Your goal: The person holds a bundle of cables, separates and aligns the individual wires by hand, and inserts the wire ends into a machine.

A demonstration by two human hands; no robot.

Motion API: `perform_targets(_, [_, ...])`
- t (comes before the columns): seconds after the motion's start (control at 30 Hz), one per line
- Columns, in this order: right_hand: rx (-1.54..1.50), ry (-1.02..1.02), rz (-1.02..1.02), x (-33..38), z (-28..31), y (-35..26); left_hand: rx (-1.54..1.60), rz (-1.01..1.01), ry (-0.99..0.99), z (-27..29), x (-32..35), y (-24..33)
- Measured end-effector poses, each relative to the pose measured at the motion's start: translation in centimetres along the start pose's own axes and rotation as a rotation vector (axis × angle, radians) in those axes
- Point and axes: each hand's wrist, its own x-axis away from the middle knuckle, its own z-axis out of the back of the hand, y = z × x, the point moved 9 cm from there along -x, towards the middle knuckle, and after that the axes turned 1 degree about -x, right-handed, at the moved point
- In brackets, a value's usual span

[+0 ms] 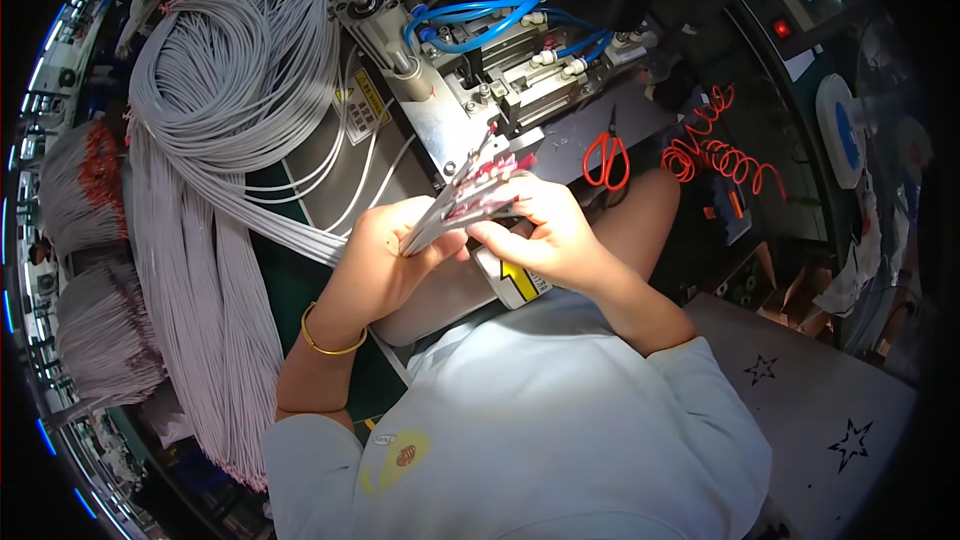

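Just in front of my body, my left hand [388,245] is wrapped round a bunch of grey cables [434,224]. At the bunch's far end, the red and white wire ends [503,168] fan out under bright light. My right hand [548,232] closes on the bunch near those ends, its thumb pressed along the near side. Behind my left wrist, more grey cables [300,238] run off toward a big coil. Close beyond both hands stands a metal machine fixture [447,130], lit strongly.
A large coil of grey cables [215,90] hangs down over the left side. Blue air tubes [490,10] cross the machine at the back. Red-handled scissors [606,160] lie right of the fixture, beside a coiled red hose [715,155]. More cable bundles [105,335] sit far left.
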Motion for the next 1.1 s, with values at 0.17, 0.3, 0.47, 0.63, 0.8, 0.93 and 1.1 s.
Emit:
perform_targets(0.17, [-0.119, -0.064, -0.246, 0.7, -0.4, 1.8, 0.040, 0.122, -0.030, -0.3, 0.3, -0.5])
perform_targets(0.3, [-0.068, -0.060, -0.223, 0.7, -0.3, 1.3, -0.066, -0.012, -0.001, -0.1, 0.1, 0.3])
perform_targets(0.47, [-0.113, -0.052, -0.281, 0.7, -0.3, 1.7, -0.138, 0.006, 0.012, 0.0, -0.1, 0.2])
perform_targets(0.63, [-0.046, -0.085, -0.240, 0.7, -0.3, 1.4, -0.103, 0.037, -0.013, 0.0, -0.2, -0.3])
perform_targets(0.8, [-0.229, -0.035, -0.328, 1.0, -0.5, 2.5, -0.031, 0.037, 0.027, -0.2, -0.3, -0.7])
perform_targets(0.93, [-0.245, -0.031, -0.341, 1.2, -0.4, 2.8, -0.013, 0.130, 0.039, 0.0, -0.2, -1.3])
perform_targets(1.1, [-0.415, -0.010, -0.490, 1.8, -0.6, 3.6, 0.057, 0.060, 0.039, -0.1, -0.2, -0.9])
